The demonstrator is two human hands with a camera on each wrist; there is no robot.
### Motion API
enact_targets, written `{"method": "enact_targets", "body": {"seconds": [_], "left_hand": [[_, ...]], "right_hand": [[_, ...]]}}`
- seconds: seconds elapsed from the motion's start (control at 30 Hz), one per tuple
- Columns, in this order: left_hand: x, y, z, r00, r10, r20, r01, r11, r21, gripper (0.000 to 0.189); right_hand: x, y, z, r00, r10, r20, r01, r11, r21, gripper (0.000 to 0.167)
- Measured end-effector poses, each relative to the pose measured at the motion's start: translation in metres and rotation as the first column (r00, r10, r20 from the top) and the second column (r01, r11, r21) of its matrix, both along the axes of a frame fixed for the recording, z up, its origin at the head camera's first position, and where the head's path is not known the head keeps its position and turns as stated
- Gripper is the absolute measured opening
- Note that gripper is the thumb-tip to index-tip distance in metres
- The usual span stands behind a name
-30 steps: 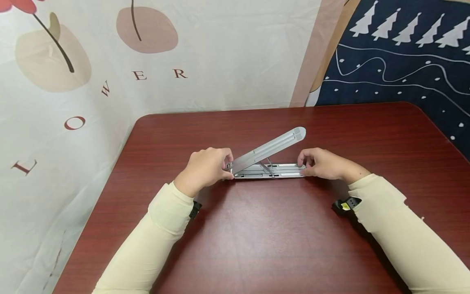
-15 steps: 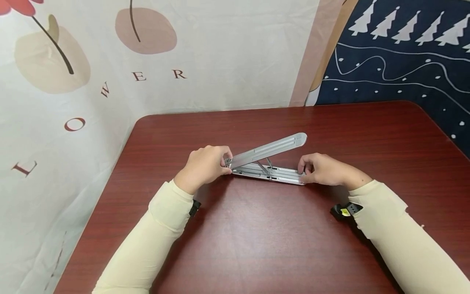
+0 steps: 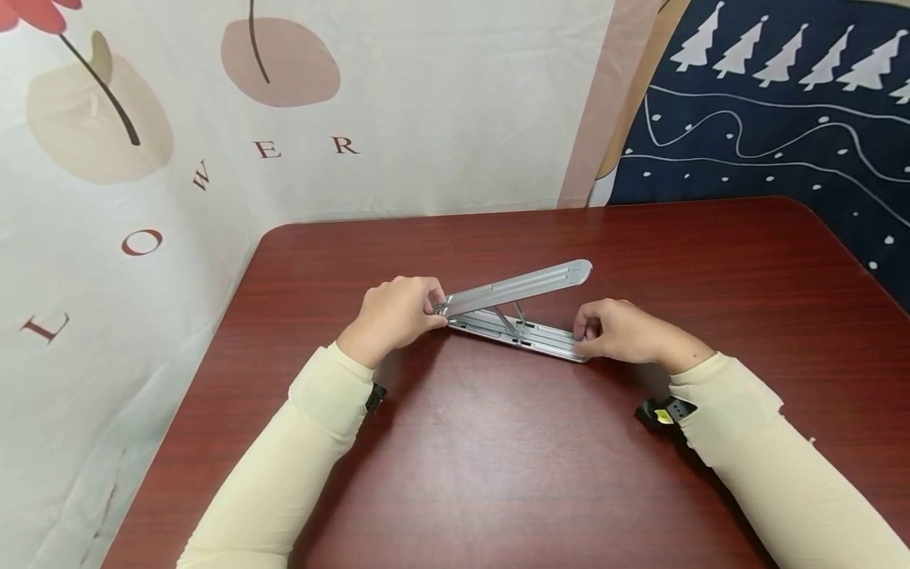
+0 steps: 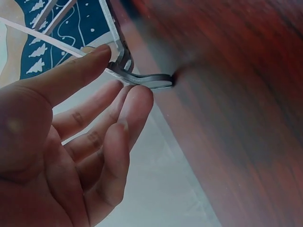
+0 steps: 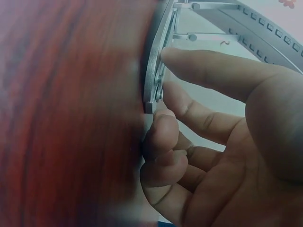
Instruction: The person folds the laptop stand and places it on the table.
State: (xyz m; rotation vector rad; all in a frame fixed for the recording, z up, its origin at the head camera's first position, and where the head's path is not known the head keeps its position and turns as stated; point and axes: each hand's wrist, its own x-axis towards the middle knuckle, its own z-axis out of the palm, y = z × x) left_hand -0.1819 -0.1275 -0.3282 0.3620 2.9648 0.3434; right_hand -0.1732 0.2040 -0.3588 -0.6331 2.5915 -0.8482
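The table has its left edge slanting up from the lower left to a rounded corner, a nearly straight back edge, and another rounded corner at the right. Left of the left hand, tabletop runs out to the edge; between the forearms a broad stretch lies in front of the silver folding stand; behind it a narrower band reaches the back edge; more tabletop extends beyond the right hand. The stand is around the table's middle, its upper bar and base joined at the left and parted at the right, with slim struts between. Whether the base lies fully on the wood I cannot tell.

The surface is reddish-brown wood grain with a soft sheen. A pale sheet printed with letters hangs at the left and back; a navy cloth with white trees hangs at the right.

The left hand reaches in from the lower left, thumb and fingers pinching the stand's hinged end. The right hand comes from the lower right, thumb and index finger pinching the free end of the base, other fingers curled. Both wrists wear pale yellow sleeves.
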Motion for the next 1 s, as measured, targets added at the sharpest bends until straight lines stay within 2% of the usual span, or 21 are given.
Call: {"method": "enact_targets", "body": {"seconds": [0.23, 0.6, 1.0], "left_hand": [[-0.007, 0.001, -0.003, 0.999, 0.028, -0.023, -0.027, 0.999, 0.025, 0.026], [-0.016, 0.001, -0.006, 0.998, 0.065, -0.007, -0.065, 0.998, 0.022, 0.026], [-0.027, 0.004, -0.009, 0.998, 0.069, 0.007, -0.069, 0.996, 0.063, 0.023]], "right_hand": [[0.003, -0.002, 0.001, 1.000, 0.001, -0.027, 0.000, 1.000, 0.012, 0.015], [0.005, -0.008, -0.001, 0.998, -0.010, -0.065, 0.009, 1.000, -0.016, 0.019], [0.009, -0.014, -0.002, 0.999, 0.015, -0.029, -0.015, 1.000, -0.002, 0.017]]}}
